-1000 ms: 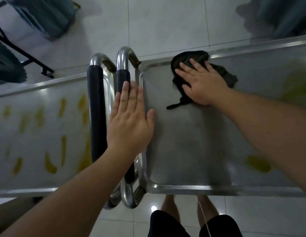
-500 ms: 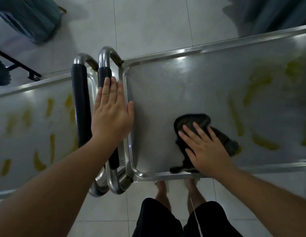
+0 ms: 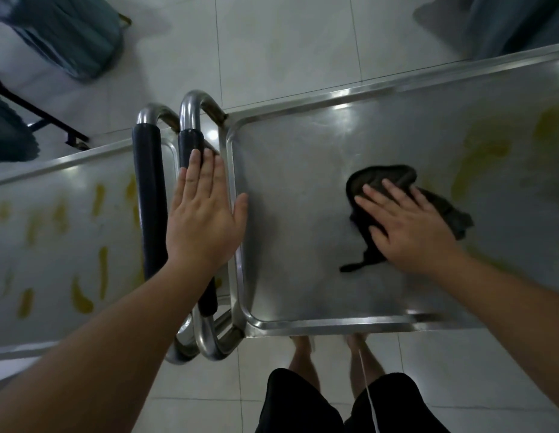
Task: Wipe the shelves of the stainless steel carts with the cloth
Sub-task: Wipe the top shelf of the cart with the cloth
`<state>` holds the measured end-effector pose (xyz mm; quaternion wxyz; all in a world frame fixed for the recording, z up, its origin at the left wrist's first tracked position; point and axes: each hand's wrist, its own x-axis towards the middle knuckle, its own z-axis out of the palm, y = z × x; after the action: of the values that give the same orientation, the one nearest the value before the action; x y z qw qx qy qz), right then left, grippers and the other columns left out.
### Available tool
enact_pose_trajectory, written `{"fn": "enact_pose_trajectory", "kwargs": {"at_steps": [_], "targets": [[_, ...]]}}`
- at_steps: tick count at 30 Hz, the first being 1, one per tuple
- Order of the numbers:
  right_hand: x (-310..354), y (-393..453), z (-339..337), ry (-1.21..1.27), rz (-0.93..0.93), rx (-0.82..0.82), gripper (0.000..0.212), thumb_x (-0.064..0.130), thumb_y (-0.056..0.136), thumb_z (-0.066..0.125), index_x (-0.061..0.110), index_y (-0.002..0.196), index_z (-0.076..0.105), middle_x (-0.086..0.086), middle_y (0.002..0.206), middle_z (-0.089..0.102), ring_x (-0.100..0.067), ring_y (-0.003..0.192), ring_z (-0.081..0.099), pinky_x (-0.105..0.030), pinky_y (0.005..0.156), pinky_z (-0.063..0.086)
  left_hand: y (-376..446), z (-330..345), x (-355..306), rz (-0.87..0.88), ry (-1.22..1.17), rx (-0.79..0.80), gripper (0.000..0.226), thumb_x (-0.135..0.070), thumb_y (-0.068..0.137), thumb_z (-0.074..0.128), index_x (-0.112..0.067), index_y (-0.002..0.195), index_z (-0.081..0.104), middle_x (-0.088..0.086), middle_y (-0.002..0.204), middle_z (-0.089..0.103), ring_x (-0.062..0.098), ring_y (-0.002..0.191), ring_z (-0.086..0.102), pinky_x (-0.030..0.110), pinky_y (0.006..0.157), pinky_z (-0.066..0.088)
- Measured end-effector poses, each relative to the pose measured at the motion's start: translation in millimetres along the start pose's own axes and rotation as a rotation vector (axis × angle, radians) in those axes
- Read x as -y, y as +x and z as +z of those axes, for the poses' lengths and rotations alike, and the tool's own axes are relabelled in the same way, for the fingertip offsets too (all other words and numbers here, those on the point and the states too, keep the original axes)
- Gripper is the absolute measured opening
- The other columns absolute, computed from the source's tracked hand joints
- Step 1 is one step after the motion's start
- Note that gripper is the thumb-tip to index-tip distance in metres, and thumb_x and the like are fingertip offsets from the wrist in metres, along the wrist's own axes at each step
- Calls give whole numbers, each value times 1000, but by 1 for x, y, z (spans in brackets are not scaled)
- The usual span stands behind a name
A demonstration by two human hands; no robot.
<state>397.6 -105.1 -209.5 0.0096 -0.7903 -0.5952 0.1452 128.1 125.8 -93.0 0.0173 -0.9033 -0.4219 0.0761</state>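
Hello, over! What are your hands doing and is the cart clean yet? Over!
Right hand flat on dark cloth, right cart shelf. Left hand flat on black handle. Yellow smears remain. Nothing blocking.

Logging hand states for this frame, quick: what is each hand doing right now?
Left hand: open, flat fingers resting on the cart handle.
Right hand: open, straight fingers pressing the dark cloth on the right cart's shelf.

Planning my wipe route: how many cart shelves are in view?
2: the streaked left shelf beyond the handles, and the right shelf under the cloth. Lower shelves may be hidden.
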Motion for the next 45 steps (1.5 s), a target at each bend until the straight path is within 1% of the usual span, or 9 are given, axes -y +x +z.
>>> {"fn": "enact_pose_trajectory", "kwargs": {"at_steps": [7, 12, 16, 19, 25, 28, 32, 37, 45], "targets": [[-54, 136, -52, 100, 135, 96, 73, 56, 94, 22, 41, 165, 18, 17, 175, 9, -17, 162, 5, -51, 129, 4, 2, 3, 4, -9, -1, -12, 73, -53, 112, 17, -7, 168, 12, 10, 178, 5, 17, 164, -10, 45, 134, 2], [-60, 143, -55, 80, 125, 109, 67, 51, 103, 31, 38, 167, 16, 15, 175, 8, -17, 162, 3, -50, 130, 3, 2, -2, 0, -38, -25, -5, 68, -47, 114, 23, -8, 168, 15, 8, 178, 7, 15, 164, -9, 41, 133, -1], [-49, 90, -47, 62, 59, 96, 72, 55, 97, 25, 37, 166, 22, 12, 175, 16, -20, 162, 10, -52, 129, 8, 3, -5, -3, -43, -14, 6, 66, -45, 114, 22, -8, 169, 13, 8, 178, 5, 15, 163, -10, 41, 133, -2], [-39, 19, -28, 37, 11, 56, 69, 52, 97, 35, 34, 164, 33, 9, 171, 29, -23, 160, 22, -54, 127, 16, 3, -5, -3, -45, -14, 11, 67, -46, 114, 20, -8, 169, 13, 8, 178, 5, 15, 163, -10, 41, 133, -1], [-32, -143, 27, -19, -2, 74, 64, 52, 106, 32, 35, 167, 25, 11, 174, 20, -21, 162, 16, -52, 129, 15, 3, -4, -3, -44, -20, 5, 72, -53, 111, 11, -9, 169, 13, 7, 178, 5, 14, 163, -10, 42, 133, -1], [-40, -165, 33, -17, -18, 114, 63, 54, 106, 29, 38, 167, 22, 13, 174, 20, -20, 162, 16, -51, 129, 13, 2, -3, -4, -40, -17, 0, 72, -53, 112, 12, -8, 168, 13, 8, 178, 6, 14, 163, -10, 41, 133, -1], [-56, -115, 19, -30, -20, 78, 67, 49, 101, 41, 37, 165, 29, 10, 172, 28, -21, 161, 20, -55, 127, 19, 2, -3, -1, -32, -6, 4, 73, -54, 111, 12, -8, 168, 13, 9, 178, 5, 15, 163, -11, 42, 133, -2], [-100, -5, -24, -12, 25, 60, 68, 51, 96, 37, 33, 161, 39, 5, 169, 36, -25, 158, 28, -55, 125, 21, 3, -3, -1, -29, 19, 16, 77, -57, 110, 14, -6, 168, 14, 10, 178, 4, 16, 163, -12, 44, 133, -1], [-144, 135, -76, 41, 107, 135, 77, 61, 92, 23, 40, 166, 14, 15, 175, 9, -18, 163, 3, -52, 130, 6, 3, -5, -1, -38, 32, 33, 80, -60, 109, 15, -6, 168, 15, 10, 178, 5, 17, 163, -13, 45, 133, 0]]}}
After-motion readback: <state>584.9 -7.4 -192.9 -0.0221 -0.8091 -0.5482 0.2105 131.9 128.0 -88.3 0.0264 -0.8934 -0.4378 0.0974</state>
